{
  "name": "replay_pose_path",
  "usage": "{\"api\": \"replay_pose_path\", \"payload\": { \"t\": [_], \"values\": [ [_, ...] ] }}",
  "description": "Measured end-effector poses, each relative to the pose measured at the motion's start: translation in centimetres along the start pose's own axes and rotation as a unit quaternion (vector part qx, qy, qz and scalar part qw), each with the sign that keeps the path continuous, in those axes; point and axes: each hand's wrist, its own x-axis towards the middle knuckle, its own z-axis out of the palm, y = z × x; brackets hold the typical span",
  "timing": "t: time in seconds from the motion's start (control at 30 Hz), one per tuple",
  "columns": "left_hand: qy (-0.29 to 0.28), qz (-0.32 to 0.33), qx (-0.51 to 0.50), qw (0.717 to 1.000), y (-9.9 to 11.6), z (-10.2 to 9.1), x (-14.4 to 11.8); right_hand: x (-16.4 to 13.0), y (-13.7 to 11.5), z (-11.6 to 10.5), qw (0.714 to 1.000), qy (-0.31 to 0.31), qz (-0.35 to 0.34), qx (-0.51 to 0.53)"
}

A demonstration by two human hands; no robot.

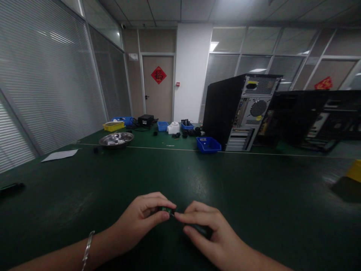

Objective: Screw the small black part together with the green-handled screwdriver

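Note:
My left hand (pixel 146 212) pinches a small green circuit board (pixel 167 209) between thumb and fingers, low in the middle of the head view. Facing it from the right, my right hand (pixel 207 224) is closed, its index fingertip almost at the board's right end. A dark, slim object (pixel 200 229) shows between the right thumb and fingers; it looks like a tool handle, but its kind is hidden. Something thin and bright lies by the board's end, too small to name. Both hands are just above the dark green table (pixel 158 171).
Farther back are a metal bowl (pixel 108 140) of small parts, a paper sheet (pixel 59 155), a yellow tray (pixel 114 126) and a blue bin (pixel 208 145). A black computer tower (pixel 225 109) stands at the right. A dark object (pixel 12 187) lies at the left edge.

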Motion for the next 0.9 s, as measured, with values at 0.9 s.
{"api": "replay_pose_path", "payload": {
  "t": [0.9],
  "values": [
    [0.014, -0.059, -0.194, 0.979, -1.6, 0.4, 0.2, 0.2, -0.1, 0.1, 0.999, 0.016, 0.026, 0.011]
  ]
}}
